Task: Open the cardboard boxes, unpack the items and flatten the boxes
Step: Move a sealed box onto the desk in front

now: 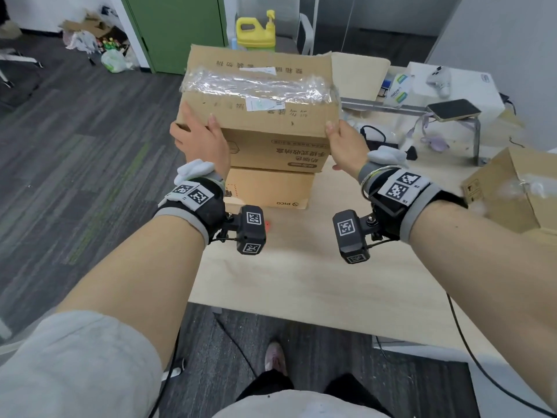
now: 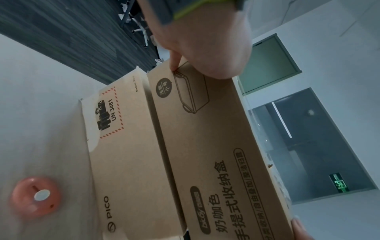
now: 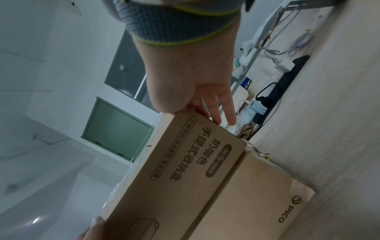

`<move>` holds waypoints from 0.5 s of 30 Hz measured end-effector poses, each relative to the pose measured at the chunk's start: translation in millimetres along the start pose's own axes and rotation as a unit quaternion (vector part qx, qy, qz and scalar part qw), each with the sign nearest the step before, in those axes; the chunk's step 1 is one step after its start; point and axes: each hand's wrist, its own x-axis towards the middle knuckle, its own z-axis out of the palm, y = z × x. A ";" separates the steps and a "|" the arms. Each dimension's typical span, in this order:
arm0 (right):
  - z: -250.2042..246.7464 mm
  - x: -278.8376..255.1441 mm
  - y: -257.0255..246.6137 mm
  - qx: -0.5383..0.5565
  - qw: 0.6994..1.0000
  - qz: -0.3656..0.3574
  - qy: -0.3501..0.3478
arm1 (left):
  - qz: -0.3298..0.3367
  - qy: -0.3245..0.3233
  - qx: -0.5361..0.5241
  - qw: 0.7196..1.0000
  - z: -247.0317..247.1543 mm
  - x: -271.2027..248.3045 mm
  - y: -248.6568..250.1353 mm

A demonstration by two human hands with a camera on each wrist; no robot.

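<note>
A taped cardboard box with clear tape across its top sits on a flatter PICO box on the wooden table. My left hand presses the box's near left corner, fingers along the left side and thumb on the front top edge. My right hand presses the near right corner the same way. In the right wrist view its fingers lie straight against the side of the taped box, above the PICO box. The left wrist view shows both boxes stacked.
Another taped cardboard box stands at the table's right edge. A small orange round object lies on the table in front of the PICO box. Behind are a phone on a metal stand, cables, a power strip and a yellow jug.
</note>
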 end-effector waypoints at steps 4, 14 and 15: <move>-12.3 -20.4 12.1 0.002 0.999 -0.031 0.005 | 0.012 0.022 0.017 1.000 -13.1 -24.6 5.1; -66.1 -106.4 87.1 -0.003 0.999 -0.032 0.020 | 0.091 0.042 -0.043 0.994 -29.5 -138.4 4.4; -70.1 -115.0 94.3 0.005 0.999 -0.026 0.022 | 0.100 0.065 -0.065 0.991 -29.0 -147.9 6.9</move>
